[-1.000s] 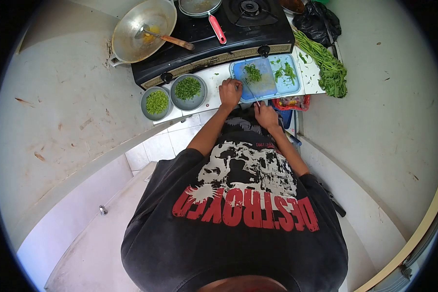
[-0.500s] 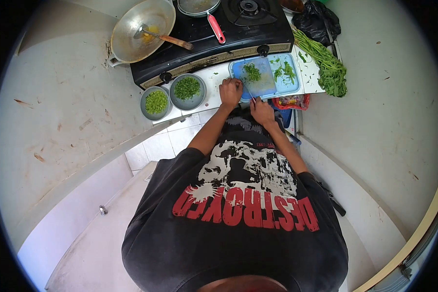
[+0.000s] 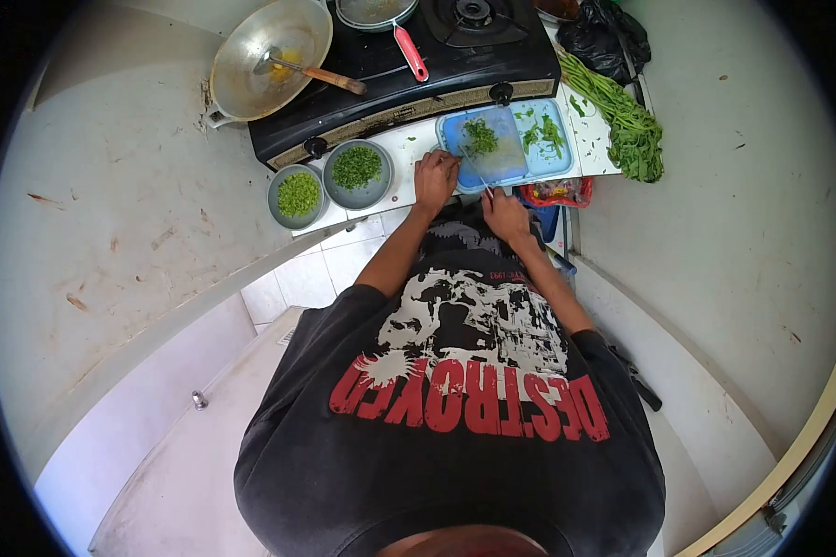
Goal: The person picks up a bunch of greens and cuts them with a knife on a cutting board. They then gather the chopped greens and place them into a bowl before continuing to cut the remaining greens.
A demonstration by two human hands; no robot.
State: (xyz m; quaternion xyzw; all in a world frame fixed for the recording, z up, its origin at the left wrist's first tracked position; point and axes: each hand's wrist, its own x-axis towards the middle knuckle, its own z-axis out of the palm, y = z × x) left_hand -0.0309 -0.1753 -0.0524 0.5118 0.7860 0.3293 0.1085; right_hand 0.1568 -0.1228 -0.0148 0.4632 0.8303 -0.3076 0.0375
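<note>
My right hand is closed around the handle of a knife, its thin blade slanting up and left over a blue cutting board. At the board's left edge is my left hand, fingers curled and pressed together near the knife tip. Anything in those fingers is too small to make out. Chopped green leaves lie in a small heap on the board, just beyond the blade. The board rests on a light blue tray, where loose green leaves lie to the right.
Left of the board stand two grey bowls, one with dark chopped greens, one with paler chopped pieces. Behind is a black stove with a wok and a red-handled pan. Leafy stalks lie right, near a black bag.
My right hand and the knife have shifted slightly right and toward me. My left hand has moved slightly left. The heap of chopped leaves looks the same.
</note>
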